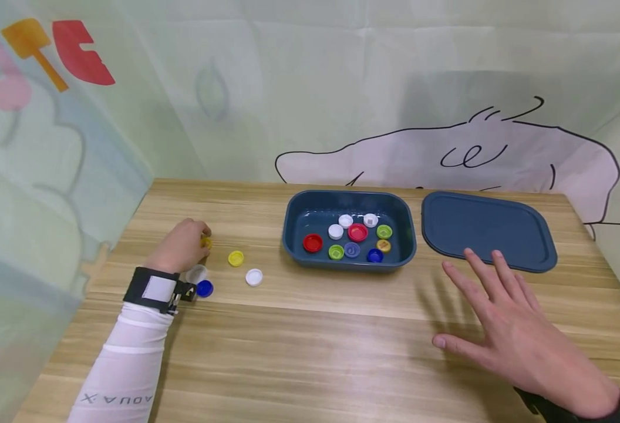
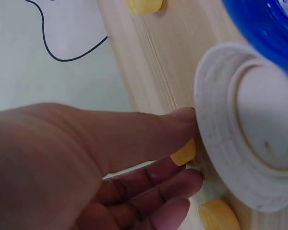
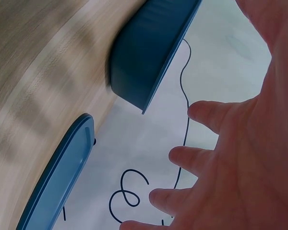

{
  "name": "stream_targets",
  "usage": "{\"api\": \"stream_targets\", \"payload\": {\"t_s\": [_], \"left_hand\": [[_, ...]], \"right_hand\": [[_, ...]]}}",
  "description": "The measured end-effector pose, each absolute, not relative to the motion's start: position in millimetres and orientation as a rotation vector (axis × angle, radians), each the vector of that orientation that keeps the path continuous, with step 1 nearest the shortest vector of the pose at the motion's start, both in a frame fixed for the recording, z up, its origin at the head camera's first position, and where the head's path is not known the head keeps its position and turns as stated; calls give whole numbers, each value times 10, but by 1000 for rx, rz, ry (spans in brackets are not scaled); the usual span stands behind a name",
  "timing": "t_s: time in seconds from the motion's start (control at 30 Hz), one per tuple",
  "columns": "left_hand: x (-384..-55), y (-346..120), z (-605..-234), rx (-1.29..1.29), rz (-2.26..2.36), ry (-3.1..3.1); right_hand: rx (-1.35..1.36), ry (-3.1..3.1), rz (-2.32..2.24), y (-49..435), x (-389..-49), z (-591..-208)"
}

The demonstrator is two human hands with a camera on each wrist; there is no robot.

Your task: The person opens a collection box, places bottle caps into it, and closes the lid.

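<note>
My left hand (image 1: 180,247) pinches a yellow bottle cap (image 2: 184,154) between thumb and fingertips, low over the left side of the table. Close by its wrist lie a translucent white cap (image 1: 197,274) and a blue cap (image 1: 204,288). Further right are another yellow cap (image 1: 236,258) and a white cap (image 1: 254,277). A dark blue box (image 1: 295,258) at the back middle holds several red, white, green, blue and yellow caps. My right hand (image 1: 521,329) hovers with spread, straight fingers, holding nothing, in front of the dark blue lid (image 1: 489,229).
The wooden table (image 1: 310,358) meets a printed cloth backdrop (image 1: 310,88) along its back edge and at both sides. The lid lies flat to the right of the box.
</note>
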State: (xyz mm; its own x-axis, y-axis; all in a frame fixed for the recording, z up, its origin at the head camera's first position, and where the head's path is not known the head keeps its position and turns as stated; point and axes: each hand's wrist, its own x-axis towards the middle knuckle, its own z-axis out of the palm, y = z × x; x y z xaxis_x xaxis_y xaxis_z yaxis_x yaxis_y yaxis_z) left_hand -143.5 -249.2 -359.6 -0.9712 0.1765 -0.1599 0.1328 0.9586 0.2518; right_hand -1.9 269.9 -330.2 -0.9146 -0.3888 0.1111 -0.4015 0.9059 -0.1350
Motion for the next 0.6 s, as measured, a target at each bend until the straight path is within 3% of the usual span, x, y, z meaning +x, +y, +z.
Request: {"api": "stream_targets", "payload": {"t_s": [0.37,0.6], "left_hand": [[-1466,-2450,-3577,262,336,2979],[-1486,-2159,-3333,372,376,3050]], "right_hand": [[631,-2972,245,2704,-13,-3303],[620,-2982,248,2713,-7,-3281]]}}
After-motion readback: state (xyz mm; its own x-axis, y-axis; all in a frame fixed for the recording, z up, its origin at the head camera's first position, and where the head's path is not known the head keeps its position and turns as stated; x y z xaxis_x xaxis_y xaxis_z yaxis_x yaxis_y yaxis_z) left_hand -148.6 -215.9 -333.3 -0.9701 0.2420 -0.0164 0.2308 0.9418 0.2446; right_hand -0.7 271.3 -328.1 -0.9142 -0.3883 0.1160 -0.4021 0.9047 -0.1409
